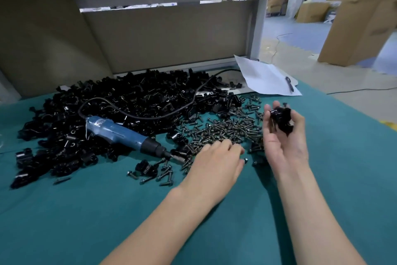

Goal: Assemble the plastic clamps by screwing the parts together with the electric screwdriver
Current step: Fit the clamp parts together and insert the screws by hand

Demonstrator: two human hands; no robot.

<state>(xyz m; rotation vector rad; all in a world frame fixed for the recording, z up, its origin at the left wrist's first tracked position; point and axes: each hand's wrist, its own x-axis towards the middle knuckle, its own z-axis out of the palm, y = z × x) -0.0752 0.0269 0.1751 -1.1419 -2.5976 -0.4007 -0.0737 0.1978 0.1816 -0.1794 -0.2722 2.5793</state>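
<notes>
Under the left hand (216, 164), palm down, lies the near edge of a spread of small dark metal screws (225, 128) on the teal-covered table (86, 211). Its fingers (223, 146) bend onto the screws but are blurred, so can't tell if they pinch one. Just R of those fingers the right hand (284, 138) is raised, palm up, w/ fingers curled round a small bunch of black plastic clamp parts (281, 119), held clear of the table. Left of the L fingers, tip near them, the blue electric screwdriver (124, 133) lies on its side, bit end toward the screws. Its black cable (171, 112) loops back over the big heap of loose black plastic clamp parts (118, 101), which sits beyond & left of the fingers. Far past the R fingers: white paper sheet (264, 80) w/ a dark pen (289, 84) on it, at the table's back edge.
</notes>
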